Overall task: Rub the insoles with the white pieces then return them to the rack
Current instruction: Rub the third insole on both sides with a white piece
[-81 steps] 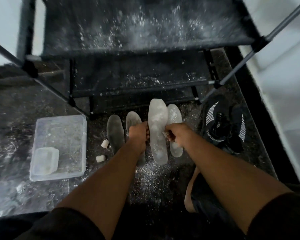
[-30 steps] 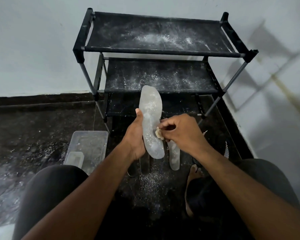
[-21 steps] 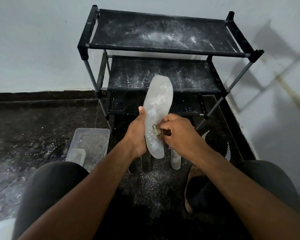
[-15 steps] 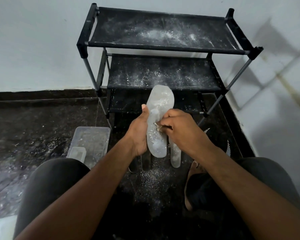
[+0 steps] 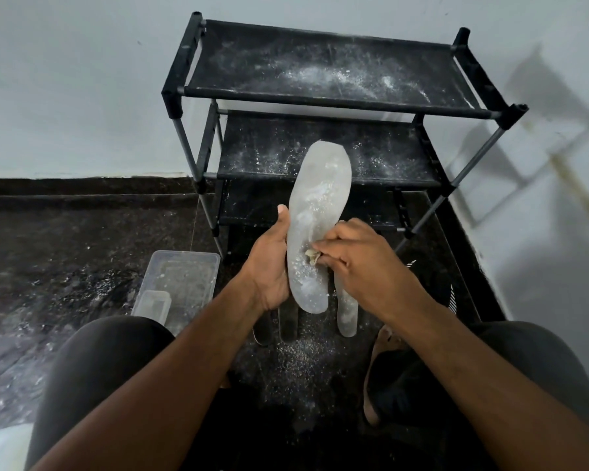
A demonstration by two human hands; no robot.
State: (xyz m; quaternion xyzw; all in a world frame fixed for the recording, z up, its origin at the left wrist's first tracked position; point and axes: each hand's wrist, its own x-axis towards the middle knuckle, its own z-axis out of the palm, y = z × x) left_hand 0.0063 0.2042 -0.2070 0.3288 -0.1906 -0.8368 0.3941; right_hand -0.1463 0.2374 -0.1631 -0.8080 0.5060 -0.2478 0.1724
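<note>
The rubbing step is in hand: the left hand [image 5: 269,266] grips a pale insole [image 5: 317,229] by its left edge, thumb up along the rim and the other fingers curled behind it, holding it nearly upright in the air in front of the rack's [image 5: 320,100] lower shelves. The right hand [image 5: 361,263] pinches a small white piece [image 5: 312,258] between thumb and fingertips and presses it against the lower half of the insole's face, where white crumbs and smears already show. The upper half looks cloudy but less speckled, so the next move is probably to work the piece upward toward the toe while the left hand steadies the flexible sheet against the push; too hard a press would likely bend it. After that the insole has to go onto a shelf, and all 3 of the rack's dusty black shelves look free of objects. On the floor below the hands lie a second pale insole [image 5: 347,314] and 2 darker ones [image 5: 288,322], partly hidden by the arms, apparently awaiting their turn. A clear plastic container [image 5: 184,280] with its lid [image 5: 152,302] sits to the left, a dark shoe with white stripes [image 5: 451,294] is on the right, and white powder litters the dark floor [image 5: 82,249]. Nothing stands between the hands and the rack.
</note>
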